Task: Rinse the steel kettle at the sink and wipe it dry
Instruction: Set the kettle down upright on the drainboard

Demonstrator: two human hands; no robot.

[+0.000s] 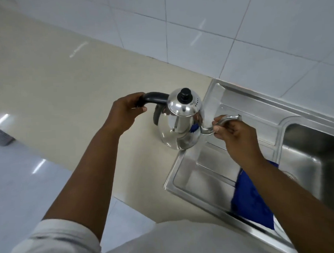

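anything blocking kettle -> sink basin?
Nothing visible blocks it. Between the kettle and the basin lies only bare drainboard. The blue cloth lies nearer the person, off that line, under the right arm. Left hand grips the handle, right hand the spout.

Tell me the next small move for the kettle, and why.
Probably carry the shiny steel kettle right, over the steel sink basin: left hand grips its curved black handle, right hand holds its thin spout, and it is short of the basin.
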